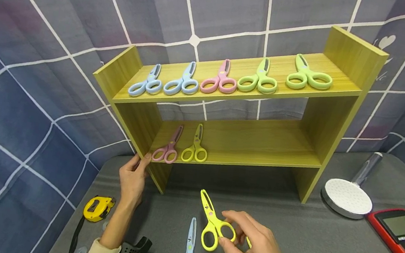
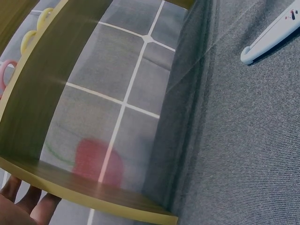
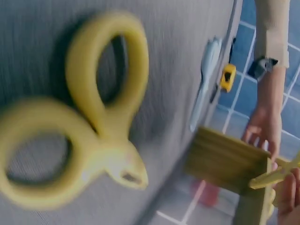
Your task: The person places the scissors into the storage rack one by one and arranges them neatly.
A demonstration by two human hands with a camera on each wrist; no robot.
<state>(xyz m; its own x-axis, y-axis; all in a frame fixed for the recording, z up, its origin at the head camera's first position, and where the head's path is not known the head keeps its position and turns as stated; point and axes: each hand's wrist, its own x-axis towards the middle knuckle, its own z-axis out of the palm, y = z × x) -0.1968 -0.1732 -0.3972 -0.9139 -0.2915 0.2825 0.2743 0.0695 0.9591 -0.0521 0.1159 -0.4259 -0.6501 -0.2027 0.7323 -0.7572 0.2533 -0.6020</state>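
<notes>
Yellow scissors (image 1: 212, 220) are pinched by one handle ring between the thumb and fingers of my right hand (image 1: 257, 247), above the grey table, with their blades pointing away. Beside them, light blue scissors (image 1: 190, 247) lie on the table. A second yellow pair (image 3: 126, 117) lies close to the right wrist camera, mostly hidden by my hand in the head view. My left hand (image 1: 132, 181) grips the left side panel of a two-tier wooden shelf (image 1: 261, 140). Pink scissors (image 1: 172, 144) and yellow-green scissors (image 1: 196, 144) lie on its lower tier, at the left.
On the top tier lie blue scissors (image 1: 183, 82), pink scissors (image 1: 220, 80) and green scissors (image 1: 309, 76), among others. A yellow tape measure (image 1: 98, 208) is near my left forearm. At right are a shower head (image 1: 347, 197) and a red multimeter (image 1: 401, 235). A tiled-pattern curtain (image 1: 231, 12) hangs behind.
</notes>
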